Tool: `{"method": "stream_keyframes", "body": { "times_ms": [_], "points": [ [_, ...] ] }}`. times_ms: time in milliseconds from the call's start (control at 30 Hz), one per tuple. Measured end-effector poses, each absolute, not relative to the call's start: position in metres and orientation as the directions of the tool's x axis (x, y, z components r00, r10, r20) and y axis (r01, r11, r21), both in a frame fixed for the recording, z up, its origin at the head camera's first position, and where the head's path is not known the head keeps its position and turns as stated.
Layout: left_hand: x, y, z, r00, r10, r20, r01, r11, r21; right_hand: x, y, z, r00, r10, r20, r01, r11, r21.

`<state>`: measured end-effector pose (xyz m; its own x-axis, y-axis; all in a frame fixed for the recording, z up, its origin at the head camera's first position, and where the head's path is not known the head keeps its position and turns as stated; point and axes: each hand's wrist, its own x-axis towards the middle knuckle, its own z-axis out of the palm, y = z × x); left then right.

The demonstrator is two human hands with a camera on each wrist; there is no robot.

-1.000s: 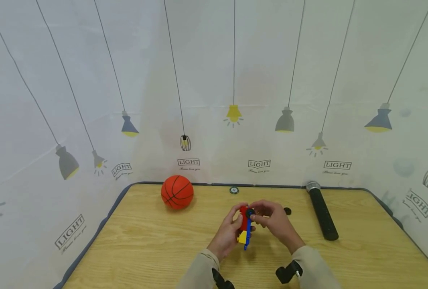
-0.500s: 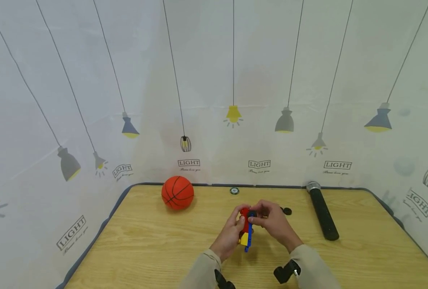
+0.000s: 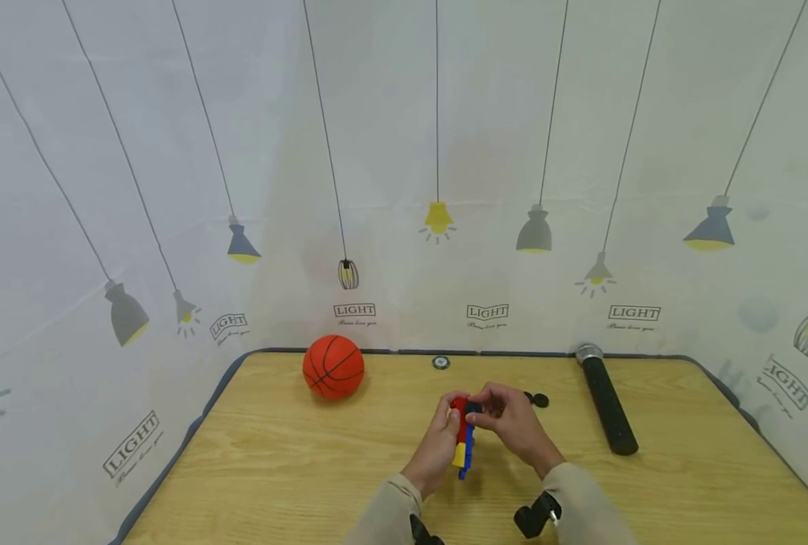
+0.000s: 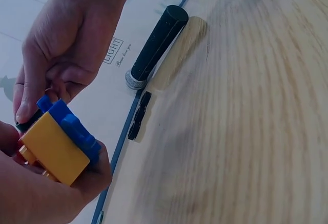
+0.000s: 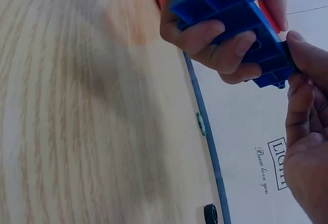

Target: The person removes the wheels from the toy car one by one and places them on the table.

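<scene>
Up above the middle of the wooden table, both hands meet around a small block toy built of red, yellow and blue bricks, held clear of the tabletop. The left hand has its fingers curled round the toy from the left, gripping the body so the blue underside faces the right wrist camera, where its ribbed plate fills the upper part of the view. In the left wrist view the yellow brick sits against the left palm with the blue piece on top of it. The right hand comes in from the right with thumb and fingertips pinched together on a small black wheel at the top end of the toy; whether the wheel is fully seated on the toy cannot be told. Just beside the right hand, on the table, lies another small black wheel. Further right a black microphone lies on the table with its silver head towards the far edge. An orange basketball rests near the far left side, well apart from the hands, and a small round badge sits at the far edge
</scene>
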<state>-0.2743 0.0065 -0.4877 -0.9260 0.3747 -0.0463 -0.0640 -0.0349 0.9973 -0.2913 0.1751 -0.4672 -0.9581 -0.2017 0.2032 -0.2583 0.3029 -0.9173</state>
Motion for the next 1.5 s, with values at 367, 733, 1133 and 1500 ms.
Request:
{"method": "stream_keyframes", "body": {
  "times_ms": [367, 733, 1133, 1500],
  "points": [
    [-0.278, 0.001, -0.495, -0.932, 0.351, -0.09, -0.125, -0.079, 0.989, -0.297, 0.172, -0.477, -0.897, -0.302, 0.322, -0.42, 0.363, -0.832],
    [-0.284, -0.005, -0.491, -0.932, 0.341, -0.12, -0.221, -0.272, 0.937, -0.298, 0.189, -0.464, -0.971, -0.193, 0.142, -0.201, 0.327, -0.924],
    [-0.284, -0.007, -0.486, -0.913, 0.368, -0.178, -0.286, -0.264, 0.921, -0.303, 0.225, -0.46, -0.981, -0.134, 0.138, -0.176, 0.333, -0.926],
    [-0.284, -0.011, -0.487, -0.923, 0.341, -0.176, -0.273, -0.261, 0.926, -0.319, 0.25, -0.461, -0.994, -0.052, 0.097, -0.109, 0.319, -0.941]
  ]
}}
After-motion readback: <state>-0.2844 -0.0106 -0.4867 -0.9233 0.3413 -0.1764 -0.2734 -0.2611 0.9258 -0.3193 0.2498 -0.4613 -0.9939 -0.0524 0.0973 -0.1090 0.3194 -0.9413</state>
